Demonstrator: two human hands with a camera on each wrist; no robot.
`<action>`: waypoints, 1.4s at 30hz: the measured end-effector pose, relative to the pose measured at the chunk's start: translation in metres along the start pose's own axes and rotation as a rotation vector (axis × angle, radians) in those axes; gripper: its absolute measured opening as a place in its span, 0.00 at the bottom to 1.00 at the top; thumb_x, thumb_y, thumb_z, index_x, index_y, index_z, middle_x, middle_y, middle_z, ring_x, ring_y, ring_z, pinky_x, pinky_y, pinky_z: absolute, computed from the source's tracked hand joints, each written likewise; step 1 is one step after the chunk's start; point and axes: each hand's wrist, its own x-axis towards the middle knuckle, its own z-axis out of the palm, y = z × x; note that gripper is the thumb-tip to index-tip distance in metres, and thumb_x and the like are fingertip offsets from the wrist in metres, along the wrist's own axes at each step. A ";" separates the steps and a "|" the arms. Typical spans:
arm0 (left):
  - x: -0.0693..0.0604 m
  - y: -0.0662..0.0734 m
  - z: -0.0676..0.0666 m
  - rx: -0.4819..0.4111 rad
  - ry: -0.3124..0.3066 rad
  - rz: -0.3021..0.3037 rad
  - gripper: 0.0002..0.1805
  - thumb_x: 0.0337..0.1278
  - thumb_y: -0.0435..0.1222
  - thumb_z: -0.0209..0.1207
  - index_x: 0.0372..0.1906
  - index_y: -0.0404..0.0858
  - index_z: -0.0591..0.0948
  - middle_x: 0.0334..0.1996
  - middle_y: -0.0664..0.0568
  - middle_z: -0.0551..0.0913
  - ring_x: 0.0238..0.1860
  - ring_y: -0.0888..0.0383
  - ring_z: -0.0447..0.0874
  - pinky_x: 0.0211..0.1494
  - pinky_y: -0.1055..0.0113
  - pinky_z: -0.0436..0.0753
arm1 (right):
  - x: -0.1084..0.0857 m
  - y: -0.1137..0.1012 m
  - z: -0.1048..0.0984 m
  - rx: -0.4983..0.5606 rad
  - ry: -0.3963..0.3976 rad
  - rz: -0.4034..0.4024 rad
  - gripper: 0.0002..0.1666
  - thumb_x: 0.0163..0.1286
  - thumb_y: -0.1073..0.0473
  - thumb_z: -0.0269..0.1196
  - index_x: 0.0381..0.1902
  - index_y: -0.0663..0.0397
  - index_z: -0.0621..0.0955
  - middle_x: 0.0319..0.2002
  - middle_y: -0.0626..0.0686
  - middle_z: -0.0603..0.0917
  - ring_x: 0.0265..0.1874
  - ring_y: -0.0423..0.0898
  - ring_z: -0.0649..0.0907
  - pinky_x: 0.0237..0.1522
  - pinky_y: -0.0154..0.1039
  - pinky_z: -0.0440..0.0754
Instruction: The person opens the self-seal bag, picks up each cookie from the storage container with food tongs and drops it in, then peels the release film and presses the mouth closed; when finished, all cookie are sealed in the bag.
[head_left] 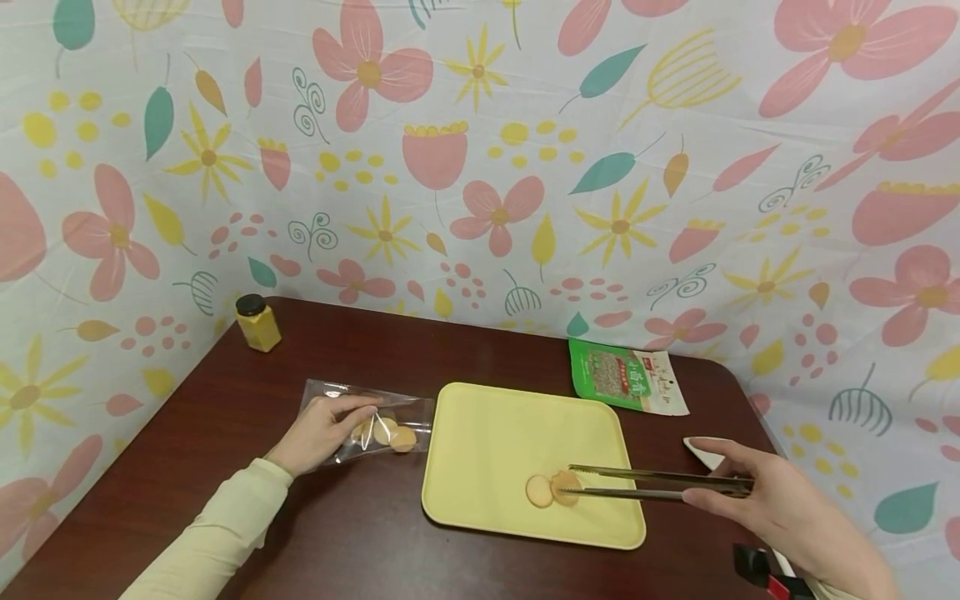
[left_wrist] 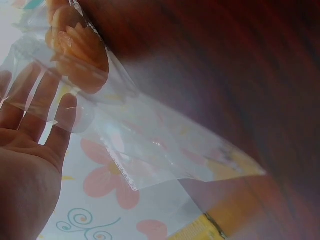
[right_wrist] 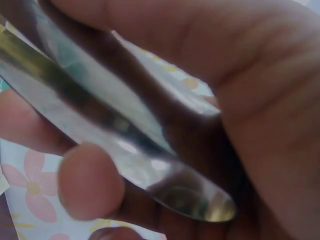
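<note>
My left hand point(head_left: 324, 429) holds a clear plastic bag point(head_left: 420, 410) at the left of the table, with several round cookies point(head_left: 403, 439) inside. In the left wrist view the bag's film point(left_wrist: 150, 145) spreads in front of the fingers, and the grip itself is partly hidden. My right hand point(head_left: 795, 496) grips metal tongs point(head_left: 660, 477) between thumb and fingers. The tongs reach over a yellow tray point(head_left: 510, 425), where two cookies lie side by side. Their tips are apart at the right-hand cookie point(head_left: 566, 488); the other cookie point(head_left: 538, 491) touches its left side.
A yellow jar point(head_left: 258, 323) with a black lid stands at the table's back left corner. Behind the tray lies a green and white food packet point(head_left: 628, 377). Part of a white object point(head_left: 703, 452) shows beside my right hand. A flowered cloth point(head_left: 480, 167) hangs behind the dark table point(head_left: 360, 525).
</note>
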 end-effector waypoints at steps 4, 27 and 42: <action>0.000 0.000 0.000 -0.007 -0.001 0.005 0.17 0.68 0.48 0.56 0.54 0.47 0.85 0.47 0.57 0.85 0.25 0.66 0.70 0.40 0.65 0.74 | 0.002 0.000 0.001 0.018 -0.010 0.003 0.42 0.55 0.39 0.71 0.62 0.53 0.74 0.34 0.48 0.80 0.26 0.35 0.76 0.28 0.32 0.73; -0.001 0.000 0.000 0.005 -0.002 -0.035 0.18 0.68 0.50 0.55 0.53 0.49 0.85 0.47 0.60 0.85 0.35 0.63 0.77 0.44 0.63 0.77 | 0.003 0.001 -0.003 0.032 -0.095 0.053 0.47 0.57 0.38 0.69 0.68 0.55 0.68 0.36 0.49 0.80 0.27 0.36 0.76 0.27 0.34 0.73; -0.001 0.001 -0.001 -0.028 -0.021 -0.051 0.17 0.68 0.49 0.56 0.54 0.48 0.85 0.32 0.57 0.85 0.19 0.65 0.71 0.39 0.65 0.75 | 0.005 -0.005 0.003 0.020 0.012 -0.035 0.40 0.54 0.40 0.72 0.61 0.54 0.76 0.36 0.46 0.82 0.29 0.33 0.79 0.28 0.33 0.75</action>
